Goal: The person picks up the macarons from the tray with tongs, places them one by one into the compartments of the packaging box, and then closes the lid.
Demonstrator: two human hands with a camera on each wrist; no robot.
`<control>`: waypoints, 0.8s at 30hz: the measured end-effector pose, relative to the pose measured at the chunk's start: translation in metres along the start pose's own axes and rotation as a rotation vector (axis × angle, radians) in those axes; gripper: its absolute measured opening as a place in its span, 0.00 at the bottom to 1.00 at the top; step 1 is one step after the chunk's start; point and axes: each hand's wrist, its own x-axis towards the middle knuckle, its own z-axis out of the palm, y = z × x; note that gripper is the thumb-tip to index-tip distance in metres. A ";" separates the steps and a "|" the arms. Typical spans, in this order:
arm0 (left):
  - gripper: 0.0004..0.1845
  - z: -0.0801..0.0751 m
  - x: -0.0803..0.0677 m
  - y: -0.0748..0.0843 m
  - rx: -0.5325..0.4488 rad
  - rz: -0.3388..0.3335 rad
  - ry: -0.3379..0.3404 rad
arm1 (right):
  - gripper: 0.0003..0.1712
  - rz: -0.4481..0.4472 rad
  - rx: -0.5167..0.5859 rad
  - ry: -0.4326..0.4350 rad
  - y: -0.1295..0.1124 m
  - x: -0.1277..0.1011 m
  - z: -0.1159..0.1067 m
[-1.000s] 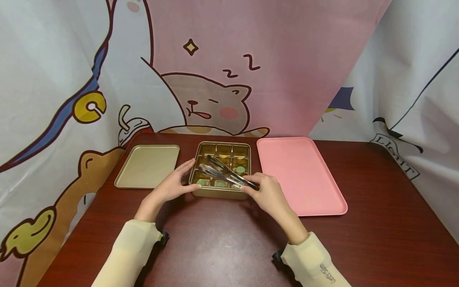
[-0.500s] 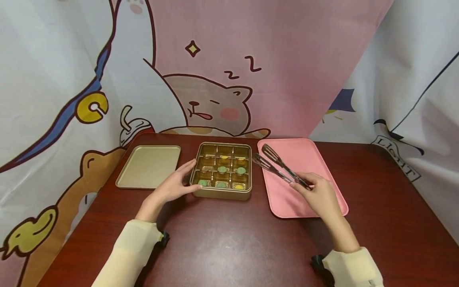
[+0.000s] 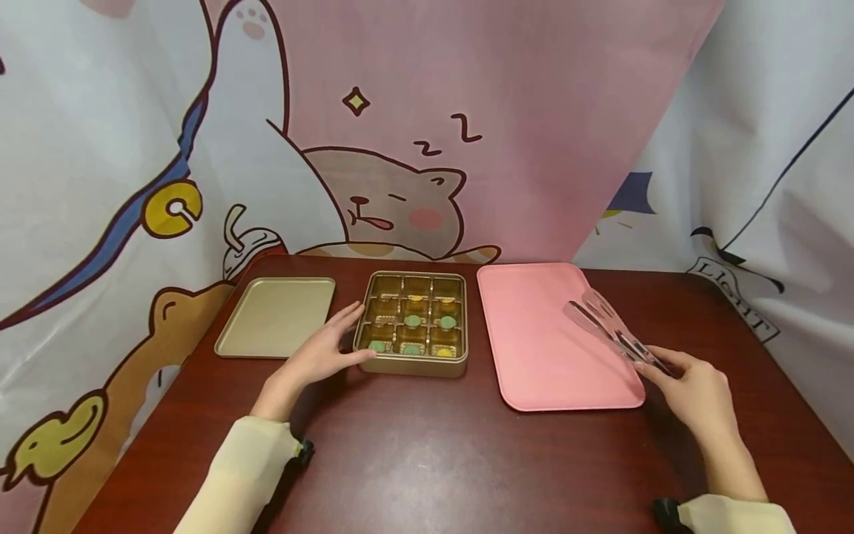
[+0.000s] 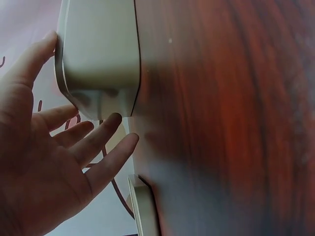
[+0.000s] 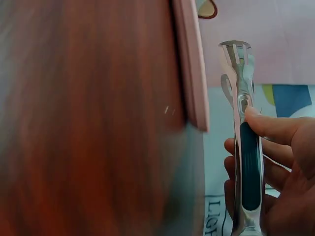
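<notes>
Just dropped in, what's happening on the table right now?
A person sits at a dark red table. The left hand rests with straight fingers against the left wall of a gold compartment box that holds small green and yellow pieces. The right hand grips metal tongs by the handle, their tips over the right side of an empty pink tray. A gold lid lies left of the box.
</notes>
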 end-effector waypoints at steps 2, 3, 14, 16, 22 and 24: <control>0.50 0.001 -0.002 -0.002 -0.010 -0.001 0.004 | 0.29 0.032 -0.027 -0.022 0.011 -0.002 -0.001; 0.50 0.001 -0.002 -0.004 -0.022 0.001 0.005 | 0.30 0.038 -0.039 -0.036 0.016 -0.003 -0.002; 0.47 -0.014 -0.019 -0.024 -0.122 -0.036 0.058 | 0.35 0.062 -0.126 -0.197 0.037 -0.001 -0.009; 0.46 -0.019 -0.023 -0.026 -0.127 -0.041 0.065 | 0.36 0.056 -0.136 -0.222 0.038 0.001 -0.010; 0.44 -0.044 -0.032 -0.035 -0.097 -0.061 0.117 | 0.35 -0.013 -0.163 -0.185 0.023 -0.002 -0.009; 0.44 -0.056 -0.035 -0.041 -0.069 -0.078 0.141 | 0.33 -0.072 -0.133 -0.107 0.000 -0.004 -0.005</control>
